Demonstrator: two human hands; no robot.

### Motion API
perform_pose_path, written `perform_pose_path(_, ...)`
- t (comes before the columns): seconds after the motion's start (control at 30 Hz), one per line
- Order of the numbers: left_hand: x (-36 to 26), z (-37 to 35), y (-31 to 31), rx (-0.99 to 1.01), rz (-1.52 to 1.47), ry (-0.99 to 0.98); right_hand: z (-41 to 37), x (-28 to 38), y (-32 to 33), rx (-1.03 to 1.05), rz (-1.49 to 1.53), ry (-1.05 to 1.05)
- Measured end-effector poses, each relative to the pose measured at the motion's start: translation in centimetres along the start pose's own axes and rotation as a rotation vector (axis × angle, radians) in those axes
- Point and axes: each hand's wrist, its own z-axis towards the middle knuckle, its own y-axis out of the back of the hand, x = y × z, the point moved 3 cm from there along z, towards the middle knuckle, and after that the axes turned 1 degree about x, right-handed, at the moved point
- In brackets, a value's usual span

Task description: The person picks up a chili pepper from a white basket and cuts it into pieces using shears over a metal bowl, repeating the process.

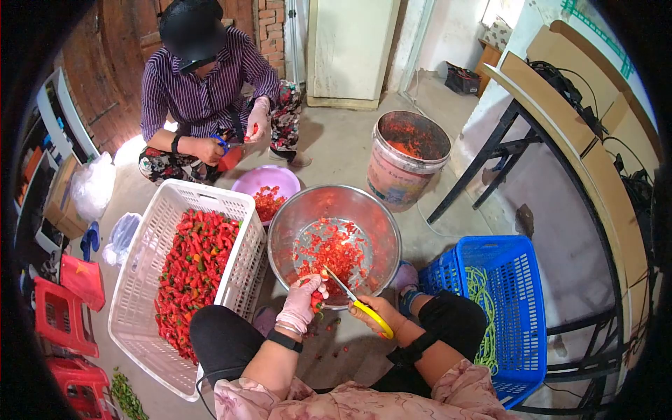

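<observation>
My left hand [299, 306], in a pale glove, is closed round a few red peppers [317, 302] at the near rim of a steel bowl [383, 234]. My right hand [378, 315] is bare and grips yellow-handled scissors [373, 316]. Their blades point up and left over the bowl, close to the fingertips of my left hand. Chopped red pepper pieces [334, 250] lie in the bottom of the bowl. Left of it, a white crate [136, 280] holds a heap of whole red peppers [196, 269].
A co-worker [210, 91] squats opposite with blue scissors and a pepper, beside a pink basin [283, 175]. A stained bucket [399, 171] stands behind the bowl. At right are a blue crate [521, 308] with green strands and a black-legged table [504, 150]. Red stools [66, 315] stand left.
</observation>
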Motion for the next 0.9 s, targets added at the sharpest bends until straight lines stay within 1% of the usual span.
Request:
perform_pose_path(0.07,-0.1,-0.1,0.0,0.008,-0.016,0.018,-0.1,0.0,0.0,0.032,0.052,-0.072)
perform_pose_path(0.1,-0.2,-0.1,-0.1,0.036,-0.039,0.029,0.0,-0.2,-0.1,0.032,0.052,-0.072)
perform_pose_path(0.17,-0.2,-0.2,-0.3,0.063,-0.063,0.040,0.3,-0.8,-0.1,-0.005,0.142,0.072)
perform_pose_path(0.2,-0.2,-0.3,-0.4,0.060,-0.062,0.065,0.4,-1.1,-0.3,-0.005,0.142,0.072)
perform_pose_path(0.27,0.0,-0.1,-0.2,0.056,-0.057,0.092,0.3,-1.5,-0.7,0.036,0.249,0.146)
perform_pose_path(0.3,0.3,0.1,-0.1,0.108,-0.048,0.120,0.3,-1.2,-0.6,0.035,0.250,0.145)
perform_pose_path(0.33,0.6,0.2,0.0,0.159,-0.039,0.148,0.3,-0.6,-0.5,0.046,0.180,0.159)
perform_pose_path(0.37,0.7,0.3,0.2,0.159,-0.039,0.149,0.3,-0.2,-0.5,0.058,0.109,0.172)
perform_pose_path(0.4,0.8,0.3,0.2,0.165,-0.029,0.158,0.3,-0.4,-0.5,0.058,0.109,0.172)
perform_pose_path(0.47,0.9,0.3,0.2,0.171,-0.019,0.166,0.4,-1.1,-0.4,0.083,0.084,0.077)
perform_pose_path(0.5,0.9,0.3,0.2,0.152,-0.007,0.167,0.4,-1.0,-0.4,0.083,0.084,0.076)
perform_pose_path(0.57,0.9,0.2,0.1,0.132,0.005,0.168,0.3,-1.1,-0.3,0.061,0.035,-0.012)
perform_pose_path(0.6,0.7,0.0,-0.1,0.105,-0.011,0.165,0.2,-1.3,-0.4,0.061,0.035,-0.012)
perform_pose_path(0.67,0.7,0.0,-0.3,0.077,-0.028,0.161,0.3,-1.7,-0.1,-0.026,-0.039,-0.004)
perform_pose_path(0.7,0.7,0.1,-0.2,0.054,-0.064,0.087,0.3,-1.4,-0.1,-0.024,-0.040,-0.003)
perform_pose_path(0.73,0.6,0.2,-0.3,0.030,-0.099,0.012,0.1,-0.6,0.1,-0.105,-0.197,0.066)
perform_pose_path(0.77,0.7,0.2,-0.4,0.030,-0.100,0.011,0.0,0.1,0.3,-0.185,-0.355,0.137)
perform_pose_path(0.83,0.5,0.2,-0.5,-0.062,-0.015,-0.111,0.0,0.3,0.2,-0.211,-0.408,0.175)
perform_pose_path(0.9,0.6,-0.1,-0.8,-0.068,0.031,-0.134,-0.1,0.3,0.0,-0.238,-0.460,0.209)
